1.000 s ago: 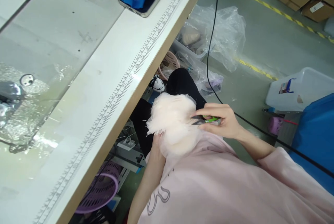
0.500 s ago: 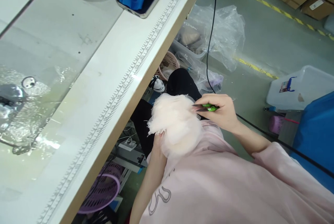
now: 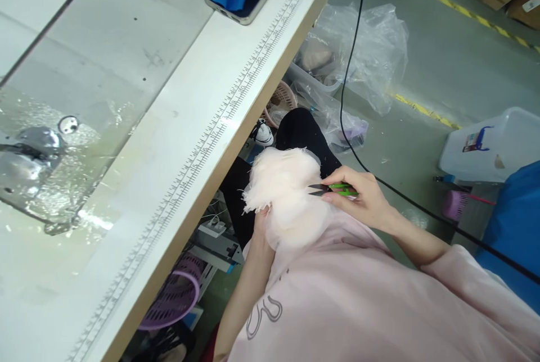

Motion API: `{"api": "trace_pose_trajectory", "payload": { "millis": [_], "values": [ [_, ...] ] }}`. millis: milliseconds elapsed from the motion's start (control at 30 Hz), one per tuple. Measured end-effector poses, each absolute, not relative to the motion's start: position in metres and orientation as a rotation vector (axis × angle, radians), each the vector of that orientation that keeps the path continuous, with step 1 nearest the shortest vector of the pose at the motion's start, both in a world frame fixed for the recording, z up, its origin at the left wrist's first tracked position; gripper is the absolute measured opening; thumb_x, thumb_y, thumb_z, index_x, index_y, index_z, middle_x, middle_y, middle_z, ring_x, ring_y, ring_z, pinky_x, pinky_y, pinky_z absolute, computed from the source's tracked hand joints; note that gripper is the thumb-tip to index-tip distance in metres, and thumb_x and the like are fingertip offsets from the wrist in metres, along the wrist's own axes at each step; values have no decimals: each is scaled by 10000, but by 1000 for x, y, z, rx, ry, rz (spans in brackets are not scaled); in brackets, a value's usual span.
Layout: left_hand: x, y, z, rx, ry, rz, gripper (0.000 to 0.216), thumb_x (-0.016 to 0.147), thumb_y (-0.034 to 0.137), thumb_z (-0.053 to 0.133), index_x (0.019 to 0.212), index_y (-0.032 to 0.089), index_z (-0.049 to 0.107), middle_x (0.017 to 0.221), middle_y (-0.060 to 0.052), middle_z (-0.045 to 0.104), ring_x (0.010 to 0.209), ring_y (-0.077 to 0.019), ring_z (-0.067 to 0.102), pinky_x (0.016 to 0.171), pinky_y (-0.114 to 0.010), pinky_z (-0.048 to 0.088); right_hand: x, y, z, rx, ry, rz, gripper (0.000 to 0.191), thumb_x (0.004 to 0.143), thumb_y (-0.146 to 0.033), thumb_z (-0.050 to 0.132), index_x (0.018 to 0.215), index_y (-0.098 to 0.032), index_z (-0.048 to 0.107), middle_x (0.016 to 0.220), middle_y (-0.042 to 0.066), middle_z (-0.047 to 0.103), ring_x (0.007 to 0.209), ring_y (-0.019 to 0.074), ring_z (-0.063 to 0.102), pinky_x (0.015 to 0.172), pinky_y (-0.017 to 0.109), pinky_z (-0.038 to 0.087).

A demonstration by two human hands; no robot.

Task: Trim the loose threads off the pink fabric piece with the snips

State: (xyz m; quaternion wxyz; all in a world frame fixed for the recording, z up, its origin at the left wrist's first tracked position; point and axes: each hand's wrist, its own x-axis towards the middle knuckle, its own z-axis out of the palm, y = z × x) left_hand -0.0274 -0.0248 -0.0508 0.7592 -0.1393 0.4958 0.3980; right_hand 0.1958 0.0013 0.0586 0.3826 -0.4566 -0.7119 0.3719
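At bottom centre, a pink shirt bears looped grey line-work. Mid-frame, the right hand pinches green-handled snips, blade tips over pale frayed fabric; the left hand is mostly hidden beneath, its grip impossible to tell. Diagonally beyond runs a printed ruler with small numerals. At right, the bin's label is illegible.

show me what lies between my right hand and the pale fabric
In the head view, the green-handled snips, held by your right hand, blades toward the pale fabric.
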Motion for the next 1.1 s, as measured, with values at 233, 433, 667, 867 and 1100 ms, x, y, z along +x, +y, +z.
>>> {"api": "trace_pose_trajectory", "payload": {
  "millis": [233, 433, 667, 867, 1100],
  "values": [
    [-27, -26, -46, -333, 1046, 876, 236, 786, 306, 522, 933, 205, 677, 831, -69, 760, 1138, -314, 638, 984, -455, 516, 188, 4, 62, -1138, -1804, 947, 137, 878, -295, 652, 932, -174, 618, 790, -13, 672, 595, 62, 584, 522, 161, 447],
    [-30, -26, -55, -329, 1021, 907, 163, 749, 312, 597, 837, 197, 671, 789, -70, 745, 1138, -311, 630, 1007, -426, 490, 195, -1, 59, -1167, -1811, 884, 133, 885, -293, 651, 948, -180, 621, 777, -7, 658, 565, 63, 542, 500, 180, 417],
    [-32, -30, -62, -316, 983, 913, 113, 749, 305, 629, 770, 198, 656, 724, -56, 721, 1132, -311, 629, 1013, -421, 480, 193, -1, 58, -1126, -1812, 929, 93, 890, -262, 644, 925, -176, 639, 770, 2, 671, 587, 70, 559, 518, 193, 413],
    [-33, -30, -61, -288, 960, 920, 168, 738, 327, 660, 845, 201, 689, 687, -42, 724, 1108, -313, 644, 995, -426, 493, 187, 1, 57, -1110, -1801, 907, 108, 886, -274, 651, 916, -171, 638, 753, -2, 665, 568, 64, 540, 512, 192, 405],
    [-32, -32, -68, -239, 955, 939, 181, 779, 320, 650, 907, 205, 706, 795, -43, 752, 1107, -323, 639, 981, -433, 503, 190, -2, 60, -1144, -1819, 829, 111, 892, -267, 640, 916, -158, 632, 759, 13, 671, 559, 63, 539, 505, 191, 406]
  ]
}}
